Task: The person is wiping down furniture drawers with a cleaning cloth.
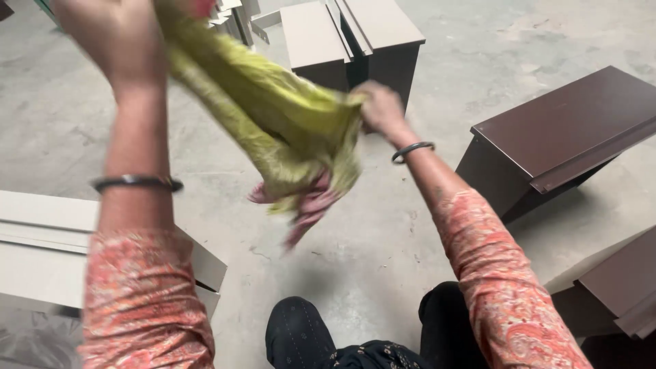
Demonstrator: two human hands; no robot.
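Observation:
Both of my hands hold a yellow-green cloth (273, 109) with pink ends, stretched between them in the air. My left hand (113, 37) is raised at the upper left, gripping one end of the cloth. Lower down, near the centre, my right hand (379, 106) clutches the bunched other end. The pink fringe of the cloth hangs down and is blurred. Each wrist wears a dark bangle. My sleeves are orange-pink with a pattern.
Dark brown sheet-metal boxes stand on the concrete floor: one at the right (560, 137), another at the lower right (615, 287), beige-topped ones at the top centre (355, 34). Beige metal panels (41, 253) lie at the left. My dark-trousered knees (301, 335) are at the bottom.

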